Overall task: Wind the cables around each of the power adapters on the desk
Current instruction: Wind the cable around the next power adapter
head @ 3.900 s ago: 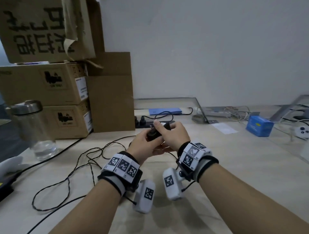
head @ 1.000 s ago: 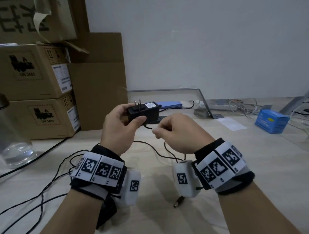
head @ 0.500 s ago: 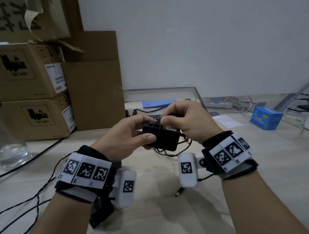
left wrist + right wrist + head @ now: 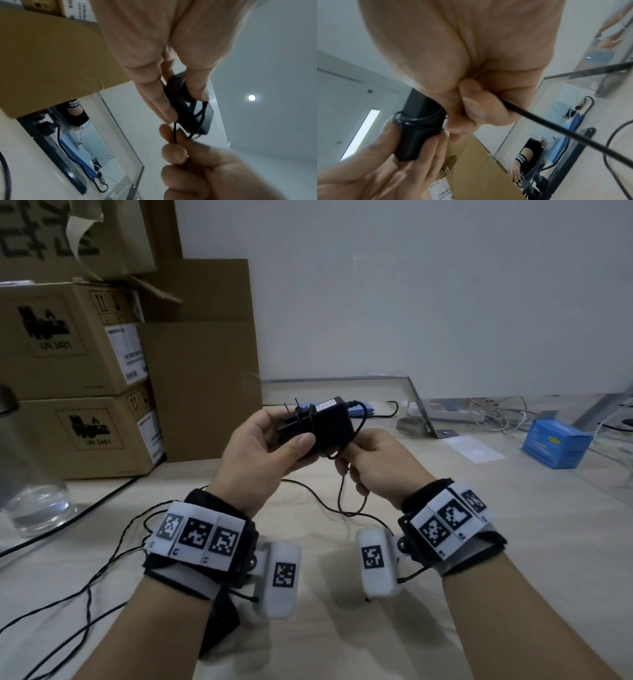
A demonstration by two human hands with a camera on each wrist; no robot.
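My left hand (image 4: 263, 453) grasps the black adapter (image 4: 329, 424) above the counter (image 4: 513, 542), prongs up, while my right hand (image 4: 373, 463) pinches its cable (image 4: 342, 491) just beside it. A few turns already circle the body; I judge most of the cable remains slack, and other cables (image 4: 85, 587) on the counter look unwound.

Adapter (image 4: 329, 424) between hands, above desk (image 4: 513, 525)
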